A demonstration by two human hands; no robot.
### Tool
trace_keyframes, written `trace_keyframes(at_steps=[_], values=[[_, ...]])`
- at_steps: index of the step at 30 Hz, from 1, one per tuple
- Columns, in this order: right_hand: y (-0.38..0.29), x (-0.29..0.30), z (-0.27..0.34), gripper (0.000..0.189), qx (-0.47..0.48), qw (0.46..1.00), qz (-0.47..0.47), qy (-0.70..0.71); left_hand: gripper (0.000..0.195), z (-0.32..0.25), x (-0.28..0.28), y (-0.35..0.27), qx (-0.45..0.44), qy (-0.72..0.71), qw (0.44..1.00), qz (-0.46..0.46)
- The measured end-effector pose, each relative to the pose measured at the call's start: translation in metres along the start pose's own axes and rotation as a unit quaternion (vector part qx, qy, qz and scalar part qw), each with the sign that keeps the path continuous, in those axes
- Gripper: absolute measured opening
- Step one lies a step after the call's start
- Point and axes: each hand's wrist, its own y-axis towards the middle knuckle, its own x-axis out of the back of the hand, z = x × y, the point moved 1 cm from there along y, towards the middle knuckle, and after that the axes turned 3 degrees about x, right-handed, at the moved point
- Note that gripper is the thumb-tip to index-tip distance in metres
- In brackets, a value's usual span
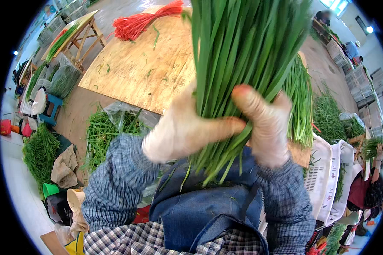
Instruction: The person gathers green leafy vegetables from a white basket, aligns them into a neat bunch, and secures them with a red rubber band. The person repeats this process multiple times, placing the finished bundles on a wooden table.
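Observation:
Both gloved hands grip a thick bunch of Chinese chives [239,60], held upright above the lap with the leaves fanning upward. My left hand [185,127] wraps its left side, thumb across the front. On the right side, my right hand [265,124] clasps the same bunch, its thumb pointing up over the leaves. The pale lower stems hang down over a blue denim apron [210,210], where a few loose blades lie. The gloves look whitish, with stained fingertips. Slight motion blur covers the hands and the bunch. More chives [298,105] lie on the table behind my right hand.
A wooden table [137,70] stands ahead, with a bundle of red ties [143,22] and leaf scraps on it. Loose greens [115,134] fill a plastic bag below its left edge. White plastic crates [319,178] stand at the right. Another person [373,188] works at far right.

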Motion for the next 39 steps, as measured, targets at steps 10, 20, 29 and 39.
trace_keyframes(at_steps=[10, 20, 29, 39], values=[[0.050, 0.036, 0.013, 0.046, 0.114, 0.980, 0.061, -0.151, 0.062, 0.006, 0.005, 0.069, -0.061, 0.054, 0.996, 0.024], [0.071, 0.052, 0.018, 0.033, 0.097, 0.979, 0.042, -0.175, 0.039, 0.009, -0.010, 0.097, -0.046, 0.105, 0.992, 0.057], [0.085, 0.150, 0.087, 0.031, -0.122, 0.982, -0.058, -0.132, 0.043, 0.022, -0.113, 0.178, -0.008, -0.050, 0.974, 0.219], [0.071, 0.265, 0.024, 0.026, -0.134, 0.949, -0.231, -0.168, 0.053, 0.124, -0.178, 0.199, 0.152, 0.043, 0.976, 0.148]])
